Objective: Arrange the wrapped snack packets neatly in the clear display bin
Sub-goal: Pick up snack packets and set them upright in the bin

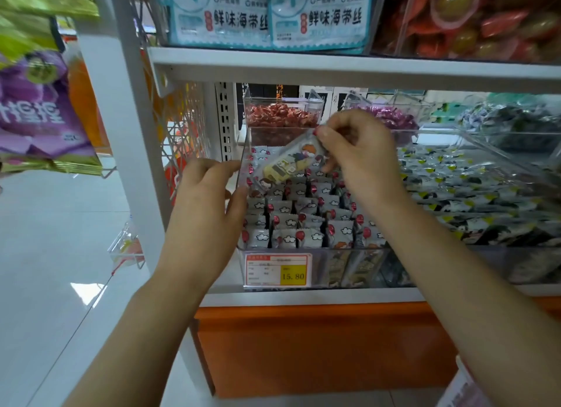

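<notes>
A clear display bin [315,250] on the shelf holds rows of white wrapped snack packets [303,215] printed with clouds and red balloons. My right hand [358,157] pinches one packet [291,160] with a yellow cartoon print, held tilted above the bin's rear half. My left hand [206,200] grips the bin's left wall, fingers curled over its top edge. A red and yellow price tag [277,270] reading 15.80 sits on the bin's front.
To the right stands another clear bin [485,194] of dark and white packets. Behind are bins of red sweets [282,115] and purple sweets [391,118]. A shelf board [349,68] hangs close above. A white wire rack [179,133] stands to the left.
</notes>
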`<state>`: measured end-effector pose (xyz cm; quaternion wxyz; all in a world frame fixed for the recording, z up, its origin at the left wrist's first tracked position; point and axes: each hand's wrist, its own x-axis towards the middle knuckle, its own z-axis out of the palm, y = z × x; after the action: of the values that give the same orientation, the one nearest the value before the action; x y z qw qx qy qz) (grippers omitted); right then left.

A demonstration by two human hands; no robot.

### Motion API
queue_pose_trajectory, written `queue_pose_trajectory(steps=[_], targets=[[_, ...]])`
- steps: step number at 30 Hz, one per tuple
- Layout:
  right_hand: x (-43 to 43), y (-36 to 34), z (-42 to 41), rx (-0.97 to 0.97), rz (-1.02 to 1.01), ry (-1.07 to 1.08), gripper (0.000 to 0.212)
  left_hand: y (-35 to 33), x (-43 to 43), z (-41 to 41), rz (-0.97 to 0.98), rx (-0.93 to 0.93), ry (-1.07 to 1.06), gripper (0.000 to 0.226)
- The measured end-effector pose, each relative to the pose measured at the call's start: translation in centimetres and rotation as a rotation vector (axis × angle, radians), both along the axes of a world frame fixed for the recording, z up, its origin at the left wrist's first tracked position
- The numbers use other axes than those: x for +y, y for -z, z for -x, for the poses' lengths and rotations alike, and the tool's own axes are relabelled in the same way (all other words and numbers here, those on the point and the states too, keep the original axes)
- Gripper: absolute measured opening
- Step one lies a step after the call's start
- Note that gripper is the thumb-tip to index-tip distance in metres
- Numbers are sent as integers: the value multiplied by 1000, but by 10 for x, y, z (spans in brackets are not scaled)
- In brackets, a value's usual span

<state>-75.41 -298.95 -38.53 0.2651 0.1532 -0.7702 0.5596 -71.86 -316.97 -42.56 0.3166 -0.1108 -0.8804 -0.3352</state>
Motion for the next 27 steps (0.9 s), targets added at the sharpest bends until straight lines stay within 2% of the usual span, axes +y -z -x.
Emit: queue_pose_trajectory(steps=[4, 8, 11, 15, 21, 27], targets=[[22, 16, -24, -90, 203, -35, 10, 1, 10, -2, -36, -26, 59, 39], [33, 33, -38, -207, 429, -148, 16, 0, 19, -4, -106, -124, 146, 34], [34, 38, -41, -273, 549, -177, 15, -3, 23, -8, -267, -225, 268, 23], [38, 40, -40, -339, 634, -192, 10, -4, 26, -11, -466, -330, 349, 24], [45, 37, -40, -489, 770, -411, 19, -4, 28, -8, -874, -480, 432, 26], [46, 40, -37, -566, 856, -471, 27, -6, 24, -8, -1033, -511, 527, 29]])
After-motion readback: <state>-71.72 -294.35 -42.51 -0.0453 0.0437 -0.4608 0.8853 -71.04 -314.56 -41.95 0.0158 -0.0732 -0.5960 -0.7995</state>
